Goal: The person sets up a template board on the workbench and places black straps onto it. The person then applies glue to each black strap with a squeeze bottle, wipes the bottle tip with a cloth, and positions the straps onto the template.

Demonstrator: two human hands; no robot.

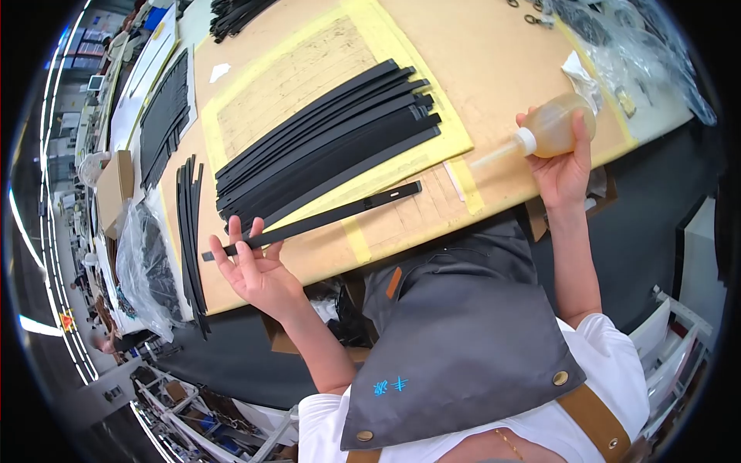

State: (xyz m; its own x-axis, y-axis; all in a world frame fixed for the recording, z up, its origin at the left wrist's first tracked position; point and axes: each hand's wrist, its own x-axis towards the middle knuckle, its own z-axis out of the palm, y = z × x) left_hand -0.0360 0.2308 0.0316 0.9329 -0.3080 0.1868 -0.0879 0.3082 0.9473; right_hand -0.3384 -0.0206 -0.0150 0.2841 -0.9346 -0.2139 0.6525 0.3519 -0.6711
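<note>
A long black strip (332, 216) is held near its left end by my left hand (258, 266), and its far end reaches right along the table's front edge. My right hand (559, 158) is wrapped round a translucent squeeze bottle (559, 127) of amber liquid, tipped so that its long thin nozzle points left and down over the table. Behind the held strip, a wide stack of black strips (324, 139) lies on a board with yellow tape edges (455, 143). More narrow black strips (187, 231) lie to the left of my left hand.
The tan table (494, 69) has black pieces (162, 116) at the left and more strips (231, 15) at the back. Clear plastic (150, 262) hangs at the left edge; more plastic (641, 46) and a white tissue (579, 73) lie at the right. Cardboard boxes stand below.
</note>
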